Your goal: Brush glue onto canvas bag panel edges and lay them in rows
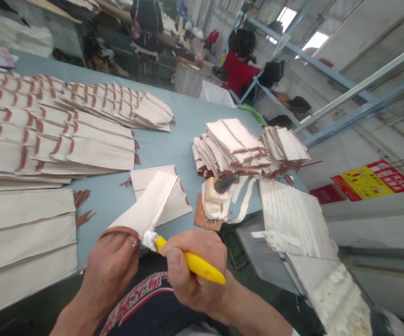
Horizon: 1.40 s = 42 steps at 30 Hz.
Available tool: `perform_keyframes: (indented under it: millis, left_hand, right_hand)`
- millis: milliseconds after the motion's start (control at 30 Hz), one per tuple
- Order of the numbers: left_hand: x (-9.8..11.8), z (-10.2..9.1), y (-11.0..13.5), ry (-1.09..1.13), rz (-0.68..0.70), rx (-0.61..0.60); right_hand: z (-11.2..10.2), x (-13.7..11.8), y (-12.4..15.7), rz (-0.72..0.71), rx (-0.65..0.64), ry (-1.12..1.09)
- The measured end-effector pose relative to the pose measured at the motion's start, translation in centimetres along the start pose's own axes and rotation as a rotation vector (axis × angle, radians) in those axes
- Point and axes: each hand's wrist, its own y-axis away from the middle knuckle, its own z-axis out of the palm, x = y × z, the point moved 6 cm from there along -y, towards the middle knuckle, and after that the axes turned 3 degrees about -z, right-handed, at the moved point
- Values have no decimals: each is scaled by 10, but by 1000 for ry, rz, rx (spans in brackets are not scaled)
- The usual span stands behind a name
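In my right hand [198, 270] is a brush [202, 266] with a yellow handle, its white-coated tip touching the edge of a pale fabric piece [142, 200]. My left hand [113, 261] grips that piece at its brown-trimmed end, with the fingers partly hidden by the fabric. The piece's far end lies over another pale panel [163, 191] with brown edging on the table. To the right of the panel stands a cream-coloured container [213, 198], smeared white, on a brown pad [202, 217]; a dark object [226, 184] sticks out of its top.
Overlapping rows of pale panels [100, 144] cover the left of the blue table [167, 147]. Stacked panels [235, 140] stand at the back right. White strips [246, 200] lie beside the container, and a white-crusted board [303, 224] slopes off to the right. Metal shelving [282, 39] stands behind.
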Motion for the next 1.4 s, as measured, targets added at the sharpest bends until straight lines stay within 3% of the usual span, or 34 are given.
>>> perform_keyframes:
  millis: [167, 300, 400, 500, 633, 767, 867, 967, 1100, 1167, 1300, 1400]
  left_hand:
    - [-6, -2, 5, 139, -135, -20]
    - [-8, -8, -2, 273, -238, -15]
    - [-7, -10, -12, 276, -307, -67]
    - [-16, -9, -13, 337, -600, -104]
    - [-28, 0, -5, 637, -1077, -178]
    - [-24, -2, -18, 964, -1273, -147]
    - [-16, -8, -32, 1116, -1312, -131]
    - [-8, -13, -40, 1187, -1348, -173]
    - [-8, -22, -47, 1214, -1336, -242]
    - [-17, -27, -45, 1176, -1305, -247]
    - [-43, -39, -30, 942, -1091, -160]
    - [-45, -40, -18, 644, -881, -193]
  right_hand:
    - [0, 7, 10, 152, 35, -143]
    - [12, 36, 22, 464, 70, -466]
    - [19, 57, 22, 572, 136, -599]
    - [19, 73, 15, 541, 242, -599]
    - [9, 79, 7, 378, 352, -415]
    - [-10, 72, 10, 212, 394, -256]
    - [-19, 63, 10, 71, 394, -113]
    - [-10, 60, 1, -33, 341, -14]
    - [16, 67, -18, 28, 224, -20]
    - [18, 71, -25, 81, 228, -45]
    - [0, 83, -32, 236, 335, -32]
    - [-7, 92, -35, 287, 369, -43]
